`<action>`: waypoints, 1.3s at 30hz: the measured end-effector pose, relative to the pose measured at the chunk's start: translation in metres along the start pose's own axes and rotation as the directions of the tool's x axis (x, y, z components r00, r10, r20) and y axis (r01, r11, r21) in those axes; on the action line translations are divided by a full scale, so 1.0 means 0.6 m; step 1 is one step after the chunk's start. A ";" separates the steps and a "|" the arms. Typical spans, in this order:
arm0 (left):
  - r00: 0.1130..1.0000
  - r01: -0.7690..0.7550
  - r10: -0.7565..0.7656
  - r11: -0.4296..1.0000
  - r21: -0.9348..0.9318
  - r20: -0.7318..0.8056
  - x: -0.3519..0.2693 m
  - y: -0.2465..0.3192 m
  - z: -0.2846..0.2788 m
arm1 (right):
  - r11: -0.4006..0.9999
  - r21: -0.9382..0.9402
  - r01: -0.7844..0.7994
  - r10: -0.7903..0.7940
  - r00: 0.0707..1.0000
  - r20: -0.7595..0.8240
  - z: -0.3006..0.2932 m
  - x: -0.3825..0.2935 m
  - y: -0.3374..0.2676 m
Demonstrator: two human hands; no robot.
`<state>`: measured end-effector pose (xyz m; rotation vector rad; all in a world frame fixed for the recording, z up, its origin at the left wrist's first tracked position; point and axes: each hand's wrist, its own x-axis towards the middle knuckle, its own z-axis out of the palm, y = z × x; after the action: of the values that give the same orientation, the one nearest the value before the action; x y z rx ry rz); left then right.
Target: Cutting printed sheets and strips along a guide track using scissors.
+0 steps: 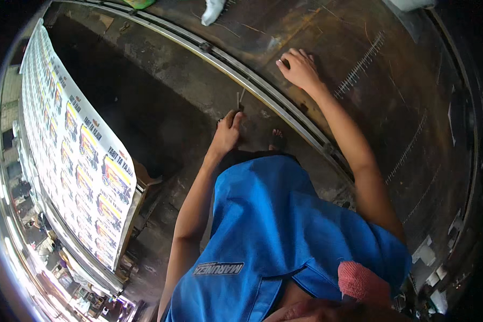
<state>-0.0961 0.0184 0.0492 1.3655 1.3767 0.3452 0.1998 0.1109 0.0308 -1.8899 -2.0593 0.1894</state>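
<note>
My left hand (pixel 228 131) is low at the centre, between the printed sheet and the metal rail, with its fingers closed around what looks like a thin metal tool (pixel 238 100). The tool's narrow bright end points away from me; its grip is hidden in the fingers. Across the rail, my right hand (pixel 300 68) rests on or just above a dark, scratched tabletop (pixel 346 44). Its fingers are curled but apart, and a tiny white spot shows by the fingertips, too small to identify. The long metal rail (pixel 261 96) runs along the table's edge between the hands.
A large white sheet with repeated colour prints (pixel 84 161) hangs or lies at the left by a wooden frame edge (pixel 133 217). Rows of short marks (pixel 360 64) line the tabletop. A white cloth-like item (pixel 213 11) and a green item (pixel 140 3) are at the far edge.
</note>
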 end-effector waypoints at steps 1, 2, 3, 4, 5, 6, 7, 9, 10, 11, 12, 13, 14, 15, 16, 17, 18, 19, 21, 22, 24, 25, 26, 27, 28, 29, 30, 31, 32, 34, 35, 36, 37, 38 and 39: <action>0.999 -0.042 0.041 0.999 -0.030 -0.033 0.002 0.000 -0.027 | 1.000 -0.007 0.003 -0.004 1.000 -0.011 0.008 0.038 -0.012; 0.989 -0.135 0.129 0.988 -0.081 -0.073 0.012 0.002 -0.053 | 0.992 0.123 -0.011 0.006 0.999 0.043 0.018 0.082 -0.027; 0.984 -0.088 0.075 0.993 -0.076 -0.159 0.000 -0.027 -0.097 | 0.948 0.316 0.030 -0.075 0.989 0.131 0.080 0.147 -0.101; 0.979 -0.059 0.047 0.997 -0.055 -0.197 0.004 -0.009 -0.127 | 0.929 0.370 0.012 -0.040 0.997 0.067 0.094 0.185 -0.129; 0.970 -0.036 0.030 0.999 -0.021 -0.239 0.005 0.021 -0.159 | 0.902 0.431 0.005 0.001 1.000 -0.013 0.102 0.221 -0.154; 0.963 -0.124 0.114 0.992 -0.022 -0.246 0.007 0.069 -0.182 | 0.922 0.387 -0.011 0.027 0.999 -0.036 0.118 0.260 -0.136; 0.963 -0.147 0.139 0.989 -0.019 -0.229 0.023 0.074 -0.203 | 0.890 0.432 -0.144 0.157 0.988 0.007 0.135 0.301 -0.134; 0.922 -0.180 0.217 0.974 0.140 -0.321 0.054 0.064 -0.254 | 0.848 0.467 -0.250 0.247 0.967 0.068 0.164 0.374 -0.168; 0.918 -0.182 0.214 0.975 0.127 -0.333 0.063 0.061 -0.278 | 0.778 0.485 -0.398 0.353 0.917 0.187 0.173 0.404 -0.188; 0.930 -0.164 0.193 0.979 0.119 -0.311 0.072 0.059 -0.300 | 0.689 0.481 -0.542 0.449 0.840 0.304 0.181 0.429 -0.204; 0.940 -0.133 0.160 0.985 0.106 -0.303 0.075 0.057 -0.322 | 0.677 0.458 -0.576 0.494 0.817 0.298 0.190 0.445 -0.233; 0.943 -0.153 0.174 0.984 0.097 -0.283 0.085 0.071 -0.334 | 0.677 0.446 -0.585 0.514 0.810 0.282 0.203 0.459 -0.201; 0.940 -0.200 0.221 0.974 0.105 -0.260 0.097 0.088 -0.344 | 0.682 0.475 -0.556 0.490 0.830 0.267 0.209 0.466 -0.160; 0.932 -0.220 0.243 0.969 0.112 -0.267 0.101 0.086 -0.362 | 0.692 0.508 -0.513 0.436 0.858 0.273 0.213 0.475 -0.174; 0.934 -0.220 0.240 0.970 0.105 -0.264 0.110 0.081 -0.373 | 0.672 0.529 -0.518 0.439 0.854 0.279 0.211 0.474 -0.178; 0.922 -0.248 0.275 0.960 0.129 -0.274 0.121 0.077 -0.381 | 0.673 0.522 -0.524 0.448 0.850 0.277 0.210 0.460 -0.180; 0.905 -0.285 0.318 0.946 0.152 -0.282 0.135 0.080 -0.388 | 0.710 0.596 -0.377 0.343 0.923 0.175 0.200 0.450 -0.167; 0.904 -0.297 0.327 0.944 0.146 -0.275 0.150 0.085 -0.394 | 0.727 0.651 -0.217 0.231 0.971 0.066 0.184 0.438 -0.162; 0.913 -0.342 0.359 0.933 0.112 -0.196 0.174 0.092 -0.403 | 0.797 0.604 -0.005 0.103 0.987 -0.127 0.146 0.400 -0.188; 0.911 -0.353 0.367 0.930 0.108 -0.189 0.189 0.094 -0.400 | 0.786 0.618 -0.011 0.089 0.991 -0.095 0.117 0.377 -0.211; 0.850 -0.452 0.483 0.874 0.181 -0.212 0.228 0.106 -0.381 | 0.693 0.719 -0.048 0.107 0.994 -0.036 0.071 0.336 -0.246; 0.846 -0.468 0.497 0.866 0.178 -0.195 0.241 0.119 -0.370 | 0.593 0.801 -0.080 0.135 0.991 -0.001 0.063 0.318 -0.256; 0.836 -0.466 0.519 0.843 0.268 -0.176 0.253 0.133 -0.355 | 0.411 0.906 -0.105 0.138 0.989 0.052 0.058 0.309 -0.261; 0.827 -0.461 0.539 0.812 0.358 -0.158 0.261 0.145 -0.342 | 0.258 0.959 -0.116 0.174 0.982 0.072 0.047 0.296 -0.275; 0.765 -0.513 0.620 0.751 0.417 -0.175 0.270 0.146 -0.327 | 0.171 0.974 -0.148 0.209 0.972 0.111 0.042 0.288 -0.280; 0.762 -0.520 0.626 0.743 0.421 -0.165 0.278 0.145 -0.314 | 0.079 0.981 -0.176 0.236 0.960 0.153 0.035 0.283 -0.282; 0.768 -0.524 0.625 0.737 0.426 -0.137 0.285 0.149 -0.302 | 0.076 0.983 -0.165 0.250 0.958 0.141 0.033 0.277 -0.271; 0.775 -0.526 0.622 0.732 0.432 -0.110 0.290 0.150 -0.291 | -0.034 0.984 -0.178 0.267 0.947 0.180 0.033 0.272 -0.261; 0.767 -0.526 0.633 0.712 0.465 -0.103 0.294 0.150 -0.282 | -0.145 0.972 -0.186 0.275 0.936 0.220 0.035 0.266 -0.252; 0.766 -0.530 0.639 0.692 0.490 -0.074 0.296 0.157 -0.269 | -0.243 0.955 -0.171 0.228 0.947 0.227 0.047 0.251 -0.223; 0.768 -0.525 0.637 0.683 0.508 -0.063 0.296 0.159 -0.264 | -0.332 0.928 -0.171 0.165 0.958 0.236 0.054 0.244 -0.210; 0.766 -0.528 0.641 0.669 0.523 -0.046 0.298 0.159 -0.258 | -0.330 0.918 -0.221 0.207 0.931 0.299 0.051 0.240 -0.210; 0.768 -0.527 0.640 0.665 0.529 -0.039 0.298 0.159 -0.250 | -0.339 0.915 -0.217 0.210 0.931 0.298 0.058 0.235 -0.205; 0.755 -0.523 0.654 0.640 0.563 -0.041 0.298 0.158 -0.243 | -0.303 0.926 -0.225 0.242 0.922 0.303 0.065 0.231 -0.203; 0.742 -0.518 0.669 0.612 0.598 -0.044 0.298 0.157 -0.238 | -0.267 0.935 -0.233 0.272 0.913 0.305 0.066 0.230 -0.202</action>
<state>-0.1141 0.2617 0.0900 2.3677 1.2280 0.6263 0.0647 0.2391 0.0540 -0.9797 -0.5696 1.4409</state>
